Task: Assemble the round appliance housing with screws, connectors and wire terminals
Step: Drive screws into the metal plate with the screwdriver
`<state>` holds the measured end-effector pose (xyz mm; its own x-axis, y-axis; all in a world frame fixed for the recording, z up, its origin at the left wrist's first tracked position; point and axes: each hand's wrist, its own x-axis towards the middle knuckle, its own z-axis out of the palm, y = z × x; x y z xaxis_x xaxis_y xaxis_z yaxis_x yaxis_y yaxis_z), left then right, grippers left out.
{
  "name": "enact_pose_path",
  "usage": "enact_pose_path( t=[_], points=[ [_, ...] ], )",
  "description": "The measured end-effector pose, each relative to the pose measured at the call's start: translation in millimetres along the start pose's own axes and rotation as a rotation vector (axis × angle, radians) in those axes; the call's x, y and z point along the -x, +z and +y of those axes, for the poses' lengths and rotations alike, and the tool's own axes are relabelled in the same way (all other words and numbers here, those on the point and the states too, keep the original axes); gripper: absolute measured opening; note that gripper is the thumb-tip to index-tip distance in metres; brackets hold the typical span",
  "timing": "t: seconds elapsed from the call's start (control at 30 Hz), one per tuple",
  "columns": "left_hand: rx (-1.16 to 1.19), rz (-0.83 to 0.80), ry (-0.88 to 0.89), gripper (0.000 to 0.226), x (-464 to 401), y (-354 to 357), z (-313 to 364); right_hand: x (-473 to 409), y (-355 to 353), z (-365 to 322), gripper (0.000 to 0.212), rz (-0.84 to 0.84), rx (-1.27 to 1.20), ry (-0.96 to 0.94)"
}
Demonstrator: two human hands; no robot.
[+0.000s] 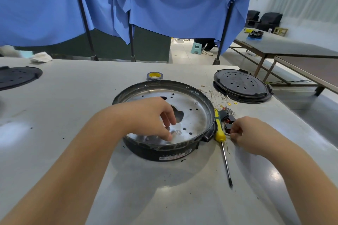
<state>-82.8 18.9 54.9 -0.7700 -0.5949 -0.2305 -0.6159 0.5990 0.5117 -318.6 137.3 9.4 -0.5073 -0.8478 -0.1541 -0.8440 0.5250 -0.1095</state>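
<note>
At the far left edge of the frame one flat black round plastic cover with small holes lies on the pale grey counter, and a crumpled white cloth sits behind it at the counter's back edge. In the centre stands the one round black appliance housing with its shiny perforated metal plate facing up; two screws show on the plate's far side. The left hand reaches down into it, fingers curled with the tips on the plate near its front; whether they pinch something small cannot be told. Just behind the housing sits one roll of grey tape with a yellow core. Just right of the housing lies one yellow-handled screwdriver, its long metal shaft pointing toward the lower frame. Beside the handle, the right hand is curled round a small black and red connector part, within a loose cluster of such parts. Thin wires with small yellow terminals sprawl behind these. In the upper right of the counter rests a second black round perforated cover.
</note>
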Motion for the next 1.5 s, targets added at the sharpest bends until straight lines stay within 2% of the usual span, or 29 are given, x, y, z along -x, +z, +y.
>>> enact_pose_path(
  t=[0.13,0.3,0.37,0.43,0.5,0.7,0.87,1.13,1.33,1.5],
  points=[
    [-0.01,0.011,0.006,0.022,-1.9,1.8,-0.5,-2.1,-0.2,1.6,0.008,0.025,-0.047,-0.011],
    [-0.031,-0.031,0.024,0.019,-1.3,3.2,1.2,2.0,-18.7,6.9,0.016,0.197,-0.277,-0.103],
    [-0.05,-0.06,0.033,0.014,-1.7,4.5,2.3,8.4,-32.5,1.7,0.012,0.222,-0.425,-0.177],
    [-0.054,-0.088,0.032,0.011,-2.1,6.1,3.7,16.7,-46.4,-8.5,0.009,0.149,-0.577,-0.278],
    [-0.059,-0.104,0.024,0.01,-2.5,6.8,4.6,23.8,-58.5,-22.7,0.007,0.007,-0.656,-0.393],
    [-0.078,-0.135,0.012,0.013,-0.5,6.9,7.2,28.8,-69.9,-72.9,0.006,-0.328,-0.458,-0.548],
    [-0.103,-0.181,0.022,0.017,2.8,6.5,10.0,26.9,-60.5,-91.1,0.008,-0.433,-0.393,-0.576],
    [-0.1,-0.2,-0.003,0.014,0.9,9.4,10.4,30.8,-60.3,-80.9,0.004,-0.35,-0.309,-0.628],
    [-0.046,-0.213,-0.005,0.014,-0.1,8.9,8.8,29.3,-51.1,-85.4,0.005,-0.268,-0.233,-0.589],
    [-0.034,-0.22,-0.004,0.015,0.0,8.6,8.6,30.6,-49.9,-85.6,0.006,-0.293,-0.223,-0.58]
  ],
)
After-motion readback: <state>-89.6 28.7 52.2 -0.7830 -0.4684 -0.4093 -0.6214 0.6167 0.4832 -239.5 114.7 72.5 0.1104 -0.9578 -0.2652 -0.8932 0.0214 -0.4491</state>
